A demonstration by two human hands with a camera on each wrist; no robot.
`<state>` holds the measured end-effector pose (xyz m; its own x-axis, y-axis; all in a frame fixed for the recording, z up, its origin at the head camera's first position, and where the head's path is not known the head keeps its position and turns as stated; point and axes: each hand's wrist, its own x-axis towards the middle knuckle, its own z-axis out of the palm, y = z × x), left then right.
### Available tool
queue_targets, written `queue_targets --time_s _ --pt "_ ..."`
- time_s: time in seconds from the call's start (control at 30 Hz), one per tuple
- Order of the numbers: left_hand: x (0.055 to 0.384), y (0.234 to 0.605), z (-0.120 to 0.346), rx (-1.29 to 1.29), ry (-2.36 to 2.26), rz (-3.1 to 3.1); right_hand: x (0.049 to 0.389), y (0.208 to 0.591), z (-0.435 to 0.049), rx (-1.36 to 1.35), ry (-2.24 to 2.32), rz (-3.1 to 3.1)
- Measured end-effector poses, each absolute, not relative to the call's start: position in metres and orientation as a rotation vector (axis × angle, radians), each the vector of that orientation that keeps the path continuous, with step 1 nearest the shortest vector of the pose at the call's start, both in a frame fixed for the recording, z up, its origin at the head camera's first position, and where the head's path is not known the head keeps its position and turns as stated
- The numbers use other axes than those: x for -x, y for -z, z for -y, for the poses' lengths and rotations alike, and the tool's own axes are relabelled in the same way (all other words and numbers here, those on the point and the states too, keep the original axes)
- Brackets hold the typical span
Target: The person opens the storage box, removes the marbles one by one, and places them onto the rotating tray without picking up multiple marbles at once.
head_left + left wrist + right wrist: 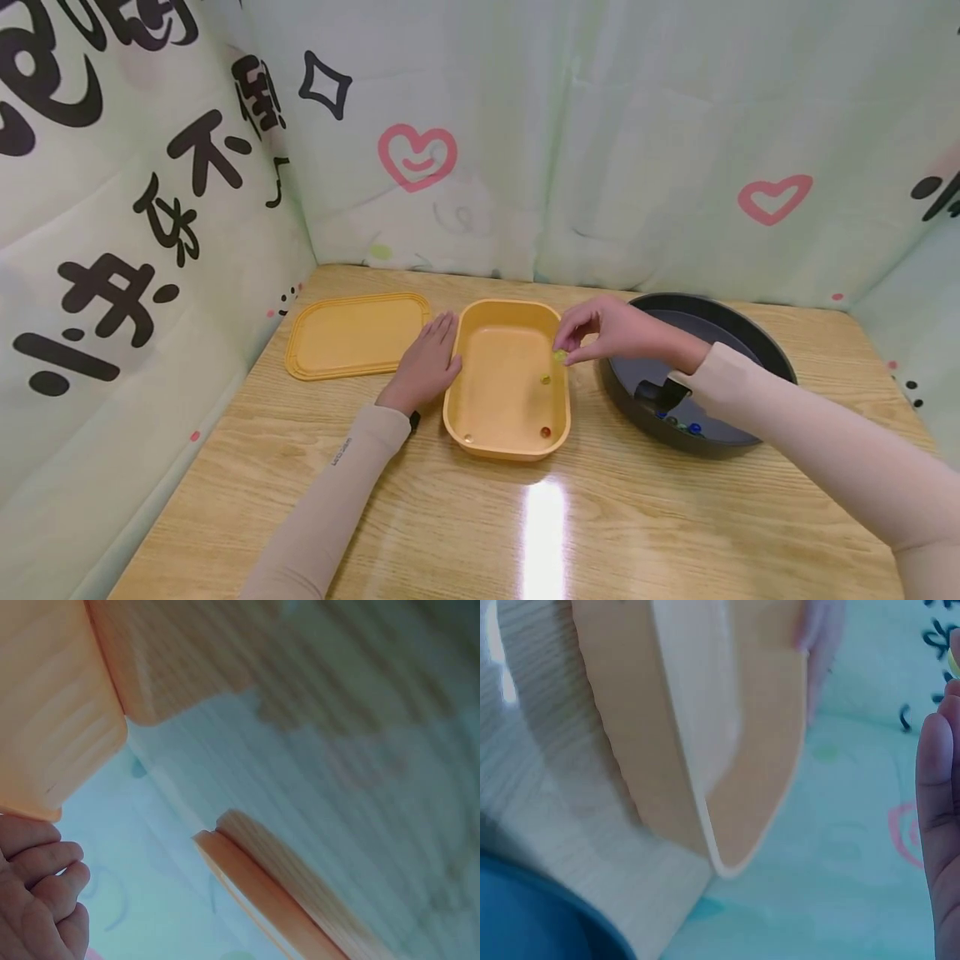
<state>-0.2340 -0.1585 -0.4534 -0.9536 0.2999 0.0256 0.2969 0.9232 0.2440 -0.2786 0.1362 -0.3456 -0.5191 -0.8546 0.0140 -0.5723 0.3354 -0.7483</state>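
At the right rim of a yellow tray [498, 354], a yellow-green marble [560, 356] is pinched by the right hand [606, 330].
The right arm is stretched in from the right, its wrist carried over a dark round pan [776, 354], and the marble is held between thumb and fingertips; its height above the rim cannot be told. The left arm is extended forward, its hand [427, 364] laid along the tray's left side with fingers straightened and thumb placed at the rim. The tray is thus flanked by both hands, and the pinched marble is kept well apart from the left one. Inside the tray, a yellow marble [545, 379], a red-brown marble [545, 432] and a pale marble [468, 438] are seen; blue marbles [695, 429] are gathered in the pan.
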Motion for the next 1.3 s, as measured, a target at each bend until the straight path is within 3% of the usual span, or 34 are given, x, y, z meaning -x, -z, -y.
queue_targets --time_s 0.77,1.3 --pt "0.234 0.455 0.158 -0.483 -0.391 -3.087 0.315 0.346 -0.241 0.761 1.406 -2.528" --pt "0.233 0.456 0.159 -0.473 -0.398 -3.084 0.336 0.374 -0.273 0.534 1.364 -2.658"
